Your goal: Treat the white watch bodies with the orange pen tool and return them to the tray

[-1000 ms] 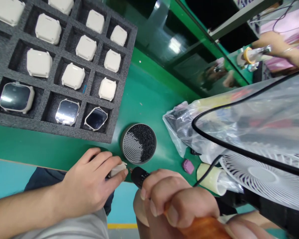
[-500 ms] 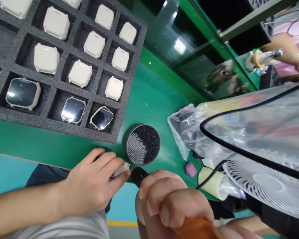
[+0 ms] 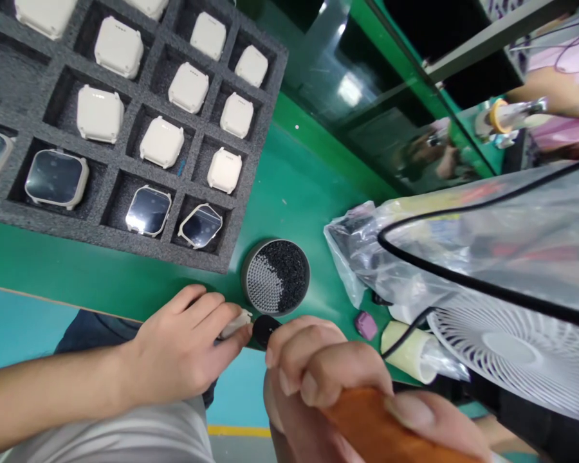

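My left hand [image 3: 188, 344] is closed on a pale watch case [image 3: 234, 325], mostly covered by the fingers, at the table's front edge. An electric screwdriver [image 3: 357, 418] with an orange body and black nose fills my right hand [image 3: 328, 370]. Its nose meets the edge of the watch case; the exact contact point is too small to make out. Just beyond both hands sits a round dish [image 3: 276, 276] with a dimpled grid, partly covered by tiny black screws. A grey foam tray [image 3: 171, 254] at the left holds several pale watch cases [image 3: 161, 143], some showing dark screens.
Clear plastic bags [image 3: 415, 238] lie at the right, with a black cable [image 3: 444, 273] looping across them. Near the right side are a small purple block [image 3: 365, 325], a yellow roll [image 3: 408, 347] and a white fan [image 3: 506, 347]. Another person's arm [image 3: 554, 96] shows at upper right.
The view has shifted slightly, so the tray appears a little further right. Both hands keep their grip, with the screwdriver still against the watch case and its rear tilted slightly differently.
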A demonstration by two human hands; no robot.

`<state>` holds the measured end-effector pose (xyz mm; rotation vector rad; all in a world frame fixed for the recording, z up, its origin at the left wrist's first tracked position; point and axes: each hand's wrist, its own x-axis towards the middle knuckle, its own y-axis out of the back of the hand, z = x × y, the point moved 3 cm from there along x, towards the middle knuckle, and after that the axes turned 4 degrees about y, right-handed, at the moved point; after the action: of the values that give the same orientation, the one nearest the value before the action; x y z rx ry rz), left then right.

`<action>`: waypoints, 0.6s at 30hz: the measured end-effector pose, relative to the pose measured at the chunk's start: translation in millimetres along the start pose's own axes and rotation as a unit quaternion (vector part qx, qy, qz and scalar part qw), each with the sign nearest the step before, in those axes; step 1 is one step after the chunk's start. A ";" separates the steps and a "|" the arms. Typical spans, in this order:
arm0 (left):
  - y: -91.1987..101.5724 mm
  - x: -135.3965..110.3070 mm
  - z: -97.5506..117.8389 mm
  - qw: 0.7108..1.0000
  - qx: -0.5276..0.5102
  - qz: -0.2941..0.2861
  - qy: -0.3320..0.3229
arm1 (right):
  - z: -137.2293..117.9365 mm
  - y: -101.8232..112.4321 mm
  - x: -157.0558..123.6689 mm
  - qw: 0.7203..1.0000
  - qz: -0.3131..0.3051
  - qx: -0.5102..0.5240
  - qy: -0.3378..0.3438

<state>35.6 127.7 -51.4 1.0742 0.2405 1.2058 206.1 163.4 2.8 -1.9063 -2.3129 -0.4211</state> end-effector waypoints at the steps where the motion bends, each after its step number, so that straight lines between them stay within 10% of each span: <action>1: 0.2 -0.5 0.2 1.000 0.010 0.000 0.003 | -0.5 1.2 -1.6 0.998 0.041 0.021 0.033; 4: 0.5 -3.1 0.5 0.999 0.040 -0.014 -0.004 | -3.1 10.6 -5.2 0.982 0.156 0.053 0.088; 18: -4.6 -7.3 1.5 0.997 0.063 -0.023 -0.025 | -8.0 4.6 4.9 0.967 0.245 0.056 0.051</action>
<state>36.5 120.9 -56.8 1.2004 0.3048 1.1340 208.9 166.6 12.3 -2.2358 -1.6770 -0.3129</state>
